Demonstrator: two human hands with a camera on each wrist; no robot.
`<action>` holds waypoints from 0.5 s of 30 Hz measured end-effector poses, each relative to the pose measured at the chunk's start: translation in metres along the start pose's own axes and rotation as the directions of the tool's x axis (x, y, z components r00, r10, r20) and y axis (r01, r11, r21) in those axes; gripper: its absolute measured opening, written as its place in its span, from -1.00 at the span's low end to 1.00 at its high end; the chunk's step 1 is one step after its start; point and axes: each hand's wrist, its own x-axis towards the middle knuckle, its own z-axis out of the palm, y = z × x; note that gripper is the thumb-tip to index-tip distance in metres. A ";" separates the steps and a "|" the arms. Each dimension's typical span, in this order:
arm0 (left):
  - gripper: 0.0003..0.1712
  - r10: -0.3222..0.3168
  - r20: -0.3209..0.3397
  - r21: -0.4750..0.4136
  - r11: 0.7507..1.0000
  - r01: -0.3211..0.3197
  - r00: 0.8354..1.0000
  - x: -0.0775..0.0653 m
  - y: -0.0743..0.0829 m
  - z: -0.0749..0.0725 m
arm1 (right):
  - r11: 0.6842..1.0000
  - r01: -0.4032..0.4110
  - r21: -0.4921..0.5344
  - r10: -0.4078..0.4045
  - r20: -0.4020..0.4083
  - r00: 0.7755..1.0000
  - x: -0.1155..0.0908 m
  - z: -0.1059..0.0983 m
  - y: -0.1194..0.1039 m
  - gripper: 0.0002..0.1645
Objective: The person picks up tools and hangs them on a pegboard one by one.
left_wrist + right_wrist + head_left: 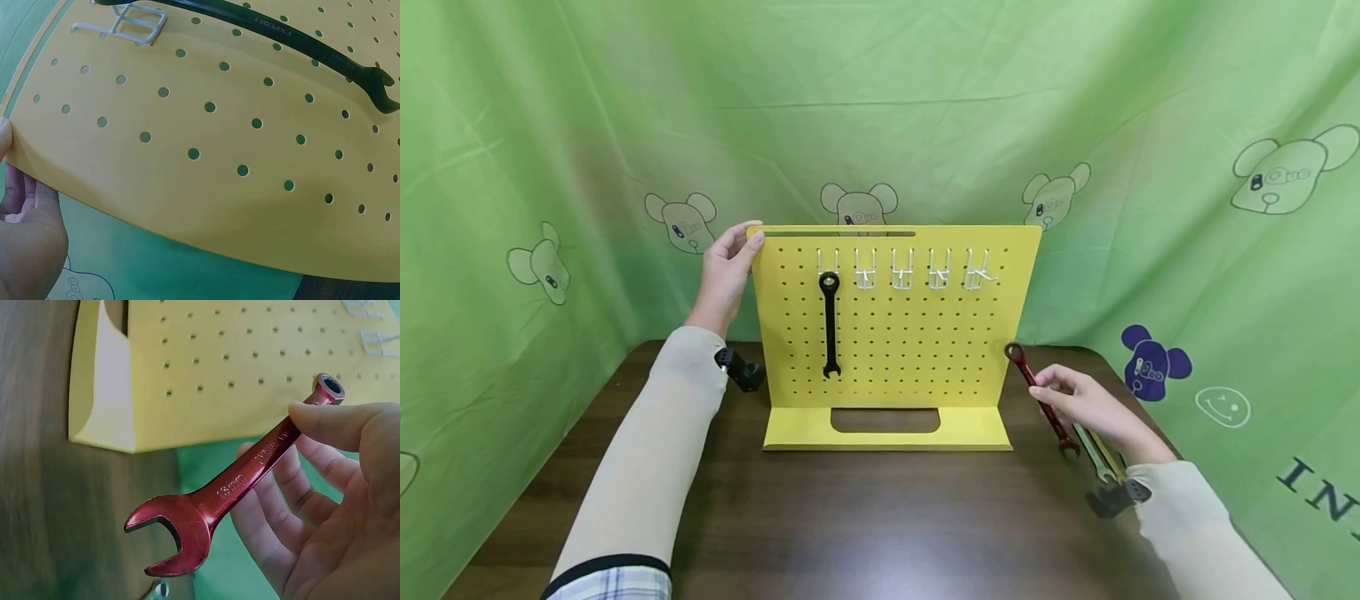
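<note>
A yellow pegboard (895, 333) stands upright on the table, with a row of several white wire hooks (902, 271) near its top. On the leftmost hook hangs a black wrench (831, 325), open end down. My left hand (726, 271) grips the board's upper left corner, thumb in front and fingers behind. To the right of the board, my right hand (1086, 408) pinches a red combination wrench (231, 487) marked 13mm between thumb and fingers. Its ring end (1015, 352) points up toward the board and its open end points down.
A green wrench (1096, 454) and a yellowish one (1108, 454) lie on the brown table (880, 525) beneath my right hand. Green cloth (880, 100) with printed bear heads hangs behind and at both sides. The board's base has a wide cut-out.
</note>
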 end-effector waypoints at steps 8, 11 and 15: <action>-0.50 -0.002 -0.006 -0.007 1.000 0.002 1.000 -0.001 0.001 0.000 | 0.998 0.050 -0.023 -0.050 -0.019 0.999 0.012 0.022 -0.019 -0.72; -0.50 -0.003 -0.003 -0.004 1.000 0.003 1.000 0.000 0.001 0.000 | 0.998 0.066 0.004 -0.066 -0.016 0.998 0.017 0.032 -0.026 -0.73; -0.52 -0.002 -0.005 -0.007 1.000 0.002 1.000 -0.001 0.002 0.000 | 0.996 0.083 0.022 -0.083 -0.007 0.997 0.025 0.046 -0.036 -0.72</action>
